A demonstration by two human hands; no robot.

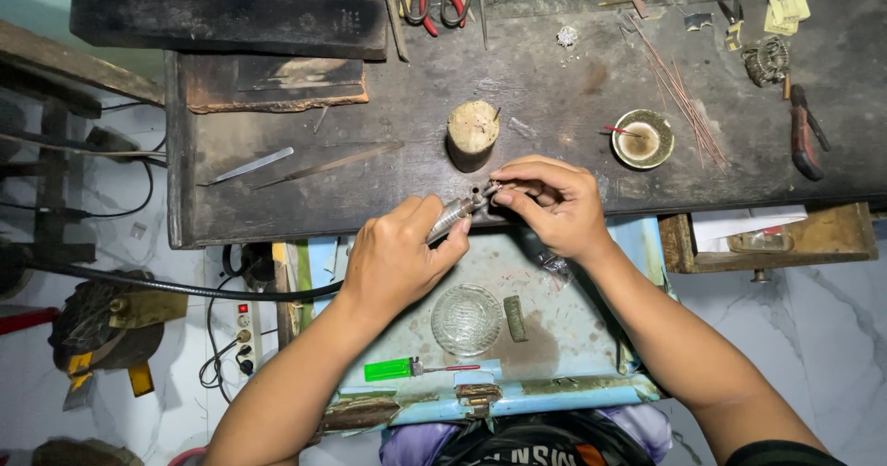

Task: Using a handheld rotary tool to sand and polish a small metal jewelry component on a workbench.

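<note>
Left hand wraps a metal rotary handpiece, tip pointing to 1 o'clock at the dark counter edge. Right hand pinches a small metal piece, touching the tip, approx. 9 o'clock of that hand. Wooden stump just beyond at 12; glass dish in tray at 6.

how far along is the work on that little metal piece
Done: the bench is laid out with pliers, wires and files. In hand: the left hand holds a rotary handpiece against a small piece pinched in the right hand. Left: the piece is too small to judge its finish.
</note>
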